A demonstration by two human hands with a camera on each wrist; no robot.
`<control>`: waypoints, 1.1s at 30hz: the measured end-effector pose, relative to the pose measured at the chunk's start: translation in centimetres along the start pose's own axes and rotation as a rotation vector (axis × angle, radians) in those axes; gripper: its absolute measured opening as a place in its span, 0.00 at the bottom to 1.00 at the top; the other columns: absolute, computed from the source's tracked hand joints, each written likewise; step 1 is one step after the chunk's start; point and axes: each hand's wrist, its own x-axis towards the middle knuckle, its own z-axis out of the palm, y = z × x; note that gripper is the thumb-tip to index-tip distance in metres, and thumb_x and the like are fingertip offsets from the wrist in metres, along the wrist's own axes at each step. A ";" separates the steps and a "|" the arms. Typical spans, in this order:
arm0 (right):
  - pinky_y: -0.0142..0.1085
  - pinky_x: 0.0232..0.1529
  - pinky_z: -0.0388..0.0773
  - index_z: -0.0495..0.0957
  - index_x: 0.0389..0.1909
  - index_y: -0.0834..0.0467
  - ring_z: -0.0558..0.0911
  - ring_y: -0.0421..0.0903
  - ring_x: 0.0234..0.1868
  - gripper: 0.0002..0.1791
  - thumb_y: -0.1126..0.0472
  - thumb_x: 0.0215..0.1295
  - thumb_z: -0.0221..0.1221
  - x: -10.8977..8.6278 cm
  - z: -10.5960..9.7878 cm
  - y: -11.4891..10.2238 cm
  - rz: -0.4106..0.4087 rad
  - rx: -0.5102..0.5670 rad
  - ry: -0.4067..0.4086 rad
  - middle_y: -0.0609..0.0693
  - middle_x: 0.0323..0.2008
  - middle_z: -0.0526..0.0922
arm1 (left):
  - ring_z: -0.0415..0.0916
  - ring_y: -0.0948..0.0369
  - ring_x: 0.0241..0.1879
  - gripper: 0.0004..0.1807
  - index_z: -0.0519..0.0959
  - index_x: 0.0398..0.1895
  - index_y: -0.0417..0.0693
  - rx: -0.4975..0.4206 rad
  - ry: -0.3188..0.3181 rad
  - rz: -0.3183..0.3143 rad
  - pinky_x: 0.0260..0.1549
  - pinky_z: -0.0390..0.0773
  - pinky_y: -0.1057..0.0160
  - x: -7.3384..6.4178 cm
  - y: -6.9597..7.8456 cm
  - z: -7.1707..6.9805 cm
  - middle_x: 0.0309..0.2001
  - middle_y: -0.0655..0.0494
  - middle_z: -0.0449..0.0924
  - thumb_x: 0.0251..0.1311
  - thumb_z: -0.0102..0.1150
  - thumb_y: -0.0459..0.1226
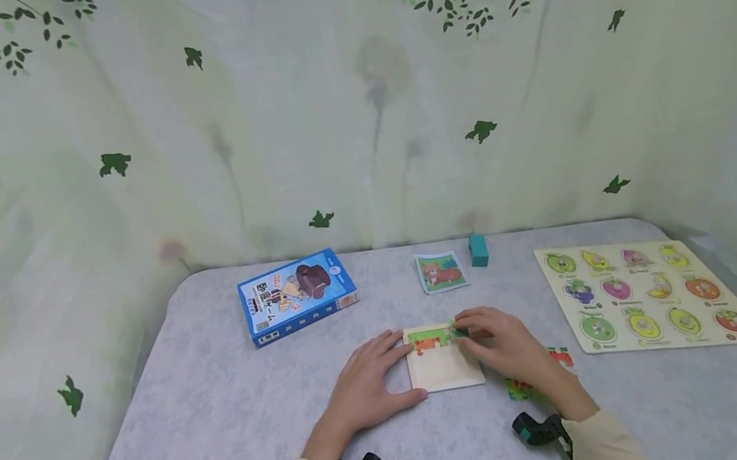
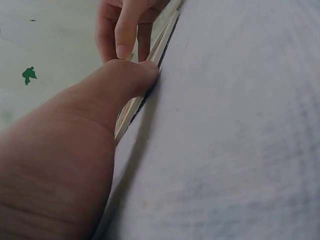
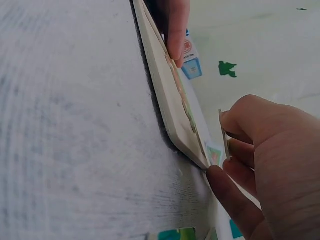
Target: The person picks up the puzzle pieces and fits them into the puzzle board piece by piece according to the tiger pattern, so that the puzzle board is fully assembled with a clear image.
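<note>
A small square wooden puzzle board (image 1: 446,372) lies on the table in the head view. A strip of joined green and orange pieces (image 1: 428,339) runs along its far edge. My left hand (image 1: 369,384) rests at the board's left side, fingers extended over the far left corner and thumb at the near left corner. Over the far right corner, my right hand (image 1: 509,342) pinches a thin puzzle piece (image 3: 224,134) between thumb and fingers, seen edge-on in the right wrist view. One finger of it touches the board's corner there.
Loose puzzle pieces (image 1: 518,389) lie beside and partly under the right forearm. Behind the board are a bear picture card (image 1: 441,273) and a teal block (image 1: 478,251). A blue game box (image 1: 299,296) lies back left, a fruit board (image 1: 658,298) at right.
</note>
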 end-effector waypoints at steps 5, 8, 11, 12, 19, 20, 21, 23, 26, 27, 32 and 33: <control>0.37 0.47 0.87 0.87 0.50 0.56 0.87 0.46 0.46 0.13 0.62 0.65 0.70 0.0 0.0 0.0 0.012 -0.024 -0.019 0.51 0.55 0.84 | 0.56 0.53 0.79 0.42 0.74 0.73 0.59 -0.014 -0.012 -0.002 0.76 0.59 0.43 0.0 0.2 0.0 0.79 0.58 0.63 0.58 0.64 0.67; 0.39 0.47 0.87 0.87 0.49 0.56 0.87 0.45 0.45 0.13 0.62 0.64 0.70 0.1 -0.1 0.0 -0.001 -0.060 -0.015 0.51 0.54 0.85 | 0.56 0.53 0.79 0.43 0.73 0.74 0.59 -0.007 -0.015 0.005 0.76 0.59 0.43 0.1 0.3 -0.2 0.79 0.58 0.62 0.59 0.64 0.67; 0.42 0.49 0.87 0.88 0.49 0.55 0.86 0.46 0.48 0.12 0.61 0.65 0.70 0.3 -0.2 -0.1 -0.025 -0.093 -0.012 0.51 0.55 0.85 | 0.56 0.53 0.79 0.42 0.73 0.74 0.59 0.003 -0.005 0.013 0.76 0.59 0.43 0.4 0.4 -0.5 0.79 0.57 0.62 0.59 0.64 0.66; 0.43 0.50 0.86 0.88 0.49 0.55 0.85 0.46 0.50 0.12 0.61 0.65 0.70 0.4 -0.2 -0.2 -0.032 -0.099 -0.014 0.51 0.55 0.85 | 0.56 0.53 0.79 0.42 0.73 0.74 0.59 0.005 -0.005 0.012 0.76 0.59 0.43 0.4 0.3 -0.5 0.79 0.57 0.62 0.59 0.64 0.66; 0.47 0.54 0.84 0.88 0.48 0.54 0.83 0.49 0.56 0.12 0.59 0.64 0.71 0.4 0.4 0.3 -0.071 -0.142 -0.027 0.50 0.55 0.86 | 0.56 0.53 0.79 0.42 0.73 0.73 0.59 0.003 -0.017 0.007 0.76 0.60 0.44 0.5 0.2 -0.5 0.79 0.57 0.63 0.59 0.64 0.67; 0.46 0.53 0.85 0.89 0.48 0.54 0.83 0.49 0.56 0.12 0.60 0.64 0.71 0.3 0.5 0.4 -0.084 -0.148 -0.024 0.50 0.54 0.86 | 0.57 0.53 0.79 0.42 0.74 0.73 0.59 0.003 -0.017 0.006 0.76 0.60 0.44 0.4 0.2 -0.5 0.78 0.57 0.63 0.59 0.64 0.67; 0.46 0.53 0.85 0.89 0.48 0.54 0.83 0.49 0.56 0.12 0.60 0.64 0.71 0.3 0.6 0.5 -0.093 -0.151 -0.025 0.50 0.54 0.86 | 0.57 0.53 0.79 0.42 0.74 0.73 0.59 0.007 -0.018 0.006 0.76 0.60 0.44 0.4 0.1 -0.5 0.78 0.57 0.63 0.59 0.64 0.67; 0.45 0.51 0.85 0.89 0.48 0.55 0.83 0.49 0.55 0.12 0.61 0.64 0.71 0.2 0.8 0.6 -0.117 -0.158 -0.020 0.50 0.54 0.86 | 0.57 0.53 0.79 0.42 0.74 0.73 0.59 0.007 -0.015 0.004 0.75 0.61 0.44 0.4 0.1 -0.5 0.78 0.57 0.64 0.58 0.64 0.67; 0.45 0.51 0.85 0.89 0.48 0.55 0.84 0.49 0.54 0.13 0.61 0.63 0.71 0.2 0.9 0.7 -0.135 -0.171 -0.007 0.50 0.53 0.87 | 0.57 0.53 0.79 0.42 0.74 0.73 0.59 -0.003 -0.016 0.003 0.75 0.61 0.44 0.3 0.2 -0.5 0.78 0.57 0.64 0.59 0.64 0.66; 0.45 0.51 0.85 0.89 0.48 0.55 0.84 0.49 0.54 0.13 0.60 0.63 0.72 0.2 1.0 0.7 -0.135 -0.174 -0.007 0.50 0.53 0.87 | 0.57 0.53 0.79 0.42 0.74 0.73 0.58 -0.007 -0.016 0.002 0.75 0.61 0.44 0.3 0.2 -0.6 0.78 0.57 0.64 0.59 0.65 0.66; 0.44 0.52 0.85 0.89 0.48 0.54 0.84 0.48 0.54 0.13 0.58 0.64 0.71 0.1 1.2 0.6 -0.134 -0.204 -0.015 0.48 0.53 0.87 | 0.57 0.53 0.79 0.42 0.74 0.73 0.58 -0.011 -0.017 -0.005 0.75 0.61 0.43 0.0 0.2 -0.5 0.78 0.57 0.64 0.58 0.65 0.66; 0.44 0.52 0.85 0.89 0.49 0.54 0.84 0.47 0.54 0.13 0.58 0.64 0.71 0.1 1.2 0.6 -0.135 -0.206 -0.017 0.48 0.53 0.87 | 0.57 0.53 0.79 0.42 0.74 0.73 0.59 -0.008 -0.018 -0.007 0.75 0.60 0.43 0.0 0.2 -0.5 0.78 0.57 0.64 0.58 0.64 0.67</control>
